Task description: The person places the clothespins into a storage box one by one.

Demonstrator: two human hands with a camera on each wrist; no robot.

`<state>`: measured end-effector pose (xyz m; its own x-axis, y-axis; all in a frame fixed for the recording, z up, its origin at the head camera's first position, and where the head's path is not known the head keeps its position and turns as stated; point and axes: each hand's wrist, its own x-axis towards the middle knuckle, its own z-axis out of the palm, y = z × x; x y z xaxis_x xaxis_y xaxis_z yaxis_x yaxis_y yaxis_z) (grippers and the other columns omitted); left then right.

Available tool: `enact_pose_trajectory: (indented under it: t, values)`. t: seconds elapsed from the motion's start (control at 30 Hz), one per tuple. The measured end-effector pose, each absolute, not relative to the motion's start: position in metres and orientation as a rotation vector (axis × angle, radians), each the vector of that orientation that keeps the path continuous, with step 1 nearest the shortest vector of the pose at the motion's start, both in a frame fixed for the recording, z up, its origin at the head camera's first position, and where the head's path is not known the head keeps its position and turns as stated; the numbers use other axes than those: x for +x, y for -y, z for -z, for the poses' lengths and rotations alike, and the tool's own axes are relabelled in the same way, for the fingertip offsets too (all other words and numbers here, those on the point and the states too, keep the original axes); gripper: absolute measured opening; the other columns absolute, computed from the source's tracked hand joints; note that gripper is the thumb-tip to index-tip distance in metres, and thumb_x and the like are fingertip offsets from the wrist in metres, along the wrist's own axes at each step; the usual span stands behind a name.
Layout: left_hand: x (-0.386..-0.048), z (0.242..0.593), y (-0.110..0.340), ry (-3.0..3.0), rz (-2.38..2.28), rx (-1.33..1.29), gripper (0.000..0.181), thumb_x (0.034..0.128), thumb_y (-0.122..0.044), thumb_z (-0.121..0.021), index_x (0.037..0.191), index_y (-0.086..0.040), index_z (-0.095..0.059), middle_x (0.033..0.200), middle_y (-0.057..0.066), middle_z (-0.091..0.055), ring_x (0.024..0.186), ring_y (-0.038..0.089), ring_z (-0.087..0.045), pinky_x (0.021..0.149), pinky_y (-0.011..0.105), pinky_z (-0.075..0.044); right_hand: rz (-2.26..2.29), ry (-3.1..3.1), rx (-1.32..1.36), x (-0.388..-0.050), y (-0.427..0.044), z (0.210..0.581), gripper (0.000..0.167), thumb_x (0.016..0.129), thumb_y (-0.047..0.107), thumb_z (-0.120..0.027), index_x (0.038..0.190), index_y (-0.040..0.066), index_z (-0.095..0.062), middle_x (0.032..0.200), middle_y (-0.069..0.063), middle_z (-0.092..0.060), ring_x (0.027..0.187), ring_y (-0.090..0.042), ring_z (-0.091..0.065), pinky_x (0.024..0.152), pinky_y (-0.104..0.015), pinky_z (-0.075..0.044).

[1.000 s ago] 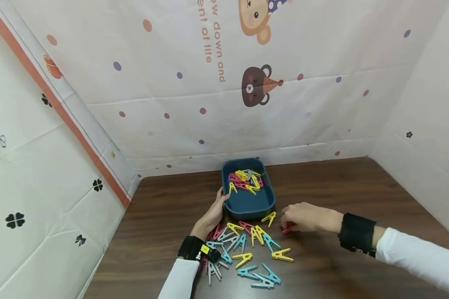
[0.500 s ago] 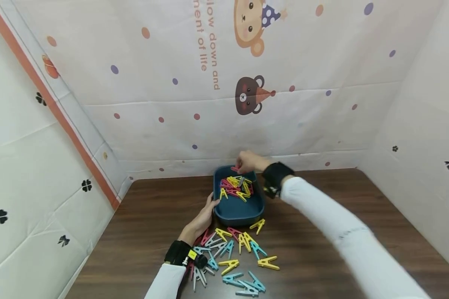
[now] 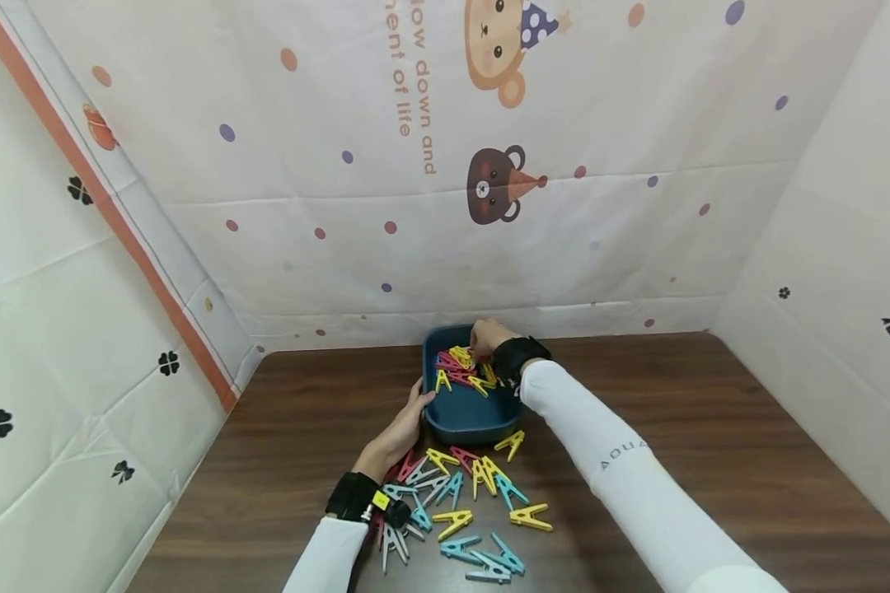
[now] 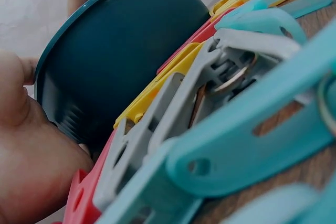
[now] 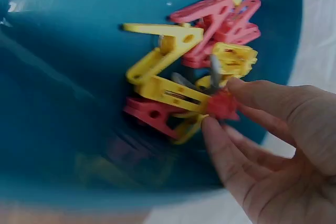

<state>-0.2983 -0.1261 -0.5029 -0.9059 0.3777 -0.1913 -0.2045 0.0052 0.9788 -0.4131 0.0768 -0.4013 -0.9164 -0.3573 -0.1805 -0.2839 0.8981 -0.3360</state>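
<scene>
My left hand (image 3: 395, 436) grips the left side of a dark blue plastic basin (image 3: 469, 424), its thumb at the rim. In the left wrist view the palm lies beside the basin's outer wall (image 4: 121, 40). My right hand (image 3: 487, 336) reaches over the far right part of the basin. The right wrist view shows it pinching a red clothespin (image 5: 223, 106) between thumb and fingertips, low over the pile. Under and beside it in the basin lie yellow clothespins (image 5: 173, 94), red clothespins (image 5: 210, 17) and a grey one, partly hidden by the fingers.
In front of the basin, a loose group of clothespins lies on the brown wooden table (image 3: 638, 428): yellow (image 3: 530, 516), light blue (image 3: 460, 549), grey (image 3: 391, 548) and red ones. Behind the table hangs a printed white cloth (image 3: 304, 272).
My right hand has carried the red clothespin from the table right of the basin, over the rim and down into the pile. The left hand has stayed on the basin.
</scene>
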Motion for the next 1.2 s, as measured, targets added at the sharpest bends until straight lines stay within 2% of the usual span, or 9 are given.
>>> enact_pose_trajectory:
  t: [0.07, 0.13, 0.37, 0.47, 0.57, 0.67, 0.87, 1.07, 1.2]
  values:
    - [-0.297, 0.502, 0.128, -1.891, -1.945, 0.185, 0.07, 0.1114, -0.037, -0.033, 0.164, -0.024, 0.012, 0.171, 0.013, 0.017, 0.158, 0.037, 0.014, 0.124, 0.066, 0.002, 0.448, -2.859, -0.577, -0.404, -0.079, 0.391, 0.037, 0.097, 0.012, -0.07, 0.131, -0.002, -0.066, 0.134, -0.023, -0.061, 0.115, -0.032, -0.063, 0.096, -0.042, -0.054]
    - [-0.297, 0.501, 0.129, -1.891, -1.935, 0.186, 0.071, 0.1114, -0.038, -0.033, 0.164, -0.025, 0.013, 0.171, 0.013, 0.017, 0.159, 0.037, 0.013, 0.124, 0.066, 0.001, 0.45, -2.924, -0.712, -0.391, -0.086, 0.383, 0.042, 0.099, 0.014, -0.066, 0.138, -0.001, -0.06, 0.139, -0.024, -0.054, 0.12, -0.034, -0.059, 0.1, -0.046, -0.052]
    - [-0.302, 0.497, 0.127, -1.905, -1.934, 0.177, 0.071, 0.1112, -0.038, -0.033, 0.164, -0.026, 0.012, 0.172, 0.011, 0.015, 0.159, 0.034, 0.014, 0.125, 0.064, 0.002, 0.357, -2.806, -1.438, -0.307, -0.143, 0.371, 0.018, 0.097, 0.014, -0.07, 0.113, 0.007, -0.073, 0.107, -0.011, -0.07, 0.092, -0.019, -0.065, 0.077, -0.033, -0.056]
    - [-0.302, 0.497, 0.127, -1.904, -1.946, 0.184, 0.07, 0.1113, -0.038, -0.033, 0.164, -0.026, 0.011, 0.172, 0.012, 0.014, 0.159, 0.035, 0.013, 0.125, 0.064, 0.001, 0.322, -2.603, -1.528, -0.257, -0.167, 0.389, 0.028, 0.097, 0.022, -0.071, 0.123, 0.013, -0.069, 0.121, -0.008, -0.067, 0.101, -0.015, -0.066, 0.084, -0.031, -0.058]
    - [-0.301, 0.499, 0.127, -1.896, -1.937, 0.192, 0.07, 0.1114, -0.037, -0.033, 0.164, -0.026, 0.012, 0.172, 0.013, 0.015, 0.159, 0.035, 0.013, 0.125, 0.064, 0.001, 0.358, -2.494, -1.563, -0.213, -0.186, 0.421, 0.041, 0.098, 0.032, -0.068, 0.137, 0.02, -0.061, 0.138, -0.01, -0.056, 0.109, -0.012, -0.063, 0.087, -0.027, -0.057]
    - [-0.3, 0.502, 0.128, -1.897, -1.933, 0.184, 0.071, 0.1112, -0.037, -0.034, 0.164, -0.025, 0.011, 0.172, 0.012, 0.015, 0.159, 0.034, 0.014, 0.125, 0.063, 0.001, 0.447, -2.466, -1.67, -0.188, -0.198, 0.452, 0.043, 0.101, 0.032, -0.065, 0.142, 0.022, -0.056, 0.134, -0.007, -0.054, 0.104, -0.006, -0.059, 0.079, -0.02, -0.054]
    - [-0.298, 0.504, 0.132, -1.899, -1.945, 0.163, 0.072, 0.1109, -0.038, -0.035, 0.164, -0.025, 0.011, 0.172, 0.013, 0.016, 0.159, 0.036, 0.013, 0.125, 0.064, 0.001, 0.526, -2.489, -1.788, -0.185, -0.207, 0.468, 0.033, 0.096, 0.019, -0.073, 0.127, 0.023, -0.062, 0.113, 0.005, -0.06, 0.093, -0.001, -0.055, 0.072, -0.012, -0.046]
    - [-0.296, 0.503, 0.132, -1.89, -1.946, 0.186, 0.073, 0.1107, -0.041, -0.036, 0.164, -0.027, 0.012, 0.172, 0.012, 0.012, 0.159, 0.035, 0.01, 0.125, 0.064, -0.001, 0.437, -2.478, -1.651, -0.201, -0.201, 0.431, 0.034, 0.088, 0.012, -0.078, 0.118, 0.025, -0.07, 0.111, 0.009, -0.066, 0.101, -0.004, -0.061, 0.082, -0.022, -0.056]
    - [-0.297, 0.503, 0.13, -1.883, -1.944, 0.186, 0.074, 0.11, -0.042, -0.037, 0.164, -0.028, 0.012, 0.173, 0.01, 0.013, 0.16, 0.033, 0.011, 0.126, 0.063, -0.001, 0.398, -2.561, -1.53, -0.225, -0.194, 0.399, 0.033, 0.088, 0.014, -0.078, 0.119, 0.023, -0.071, 0.114, 0.008, -0.068, 0.105, -0.008, -0.064, 0.087, -0.028, -0.058]
